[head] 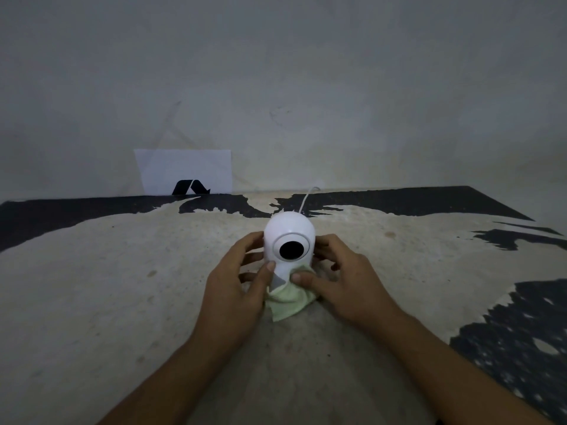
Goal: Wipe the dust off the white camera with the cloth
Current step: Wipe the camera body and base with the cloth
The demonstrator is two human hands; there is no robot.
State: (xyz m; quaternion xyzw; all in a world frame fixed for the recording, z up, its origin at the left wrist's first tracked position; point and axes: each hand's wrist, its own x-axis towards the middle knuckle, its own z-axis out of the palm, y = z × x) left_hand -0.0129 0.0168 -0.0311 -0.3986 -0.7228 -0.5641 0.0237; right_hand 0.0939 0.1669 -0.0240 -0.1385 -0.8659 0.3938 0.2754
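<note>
A white dome-shaped camera with a round black lens stands upright on the table, its lens facing me. My left hand cups its left side, thumb on the lower front. My right hand wraps around its right side and its thumb presses a pale green cloth against the camera's base. The cloth hangs down in front of the base between both hands. The camera's base is mostly hidden by the cloth and thumbs.
A thin white cable runs from the camera's back toward the wall. The table is worn beige with black patches. A white paper with a black mark leans against the wall at the back left.
</note>
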